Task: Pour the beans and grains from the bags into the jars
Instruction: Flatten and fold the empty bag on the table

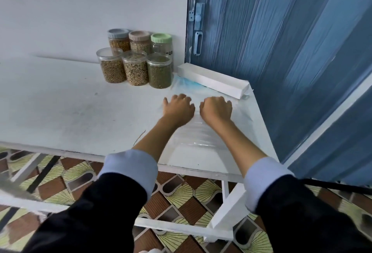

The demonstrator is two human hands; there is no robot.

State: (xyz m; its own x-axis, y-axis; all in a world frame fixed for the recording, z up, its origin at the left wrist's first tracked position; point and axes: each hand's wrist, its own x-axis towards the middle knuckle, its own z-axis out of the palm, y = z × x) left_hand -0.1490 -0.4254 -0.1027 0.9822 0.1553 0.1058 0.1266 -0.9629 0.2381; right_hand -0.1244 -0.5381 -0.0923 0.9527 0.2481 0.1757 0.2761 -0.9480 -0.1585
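Empty clear plastic bags lie flat on the white table near its right edge. My left hand and my right hand sit side by side on the far part of the plastic, fingers curled down into it. Behind and to the left stand several jars. The front three are filled and have clear lids: brown beans, pale grains and green beans. The back three have grey, brown and green lids. The green-lidded one looks empty.
A long white box lies just beyond my hands, against a blue folding door on the right. A white wall backs the table. The table's front edge is close to me, with patterned floor tiles below.
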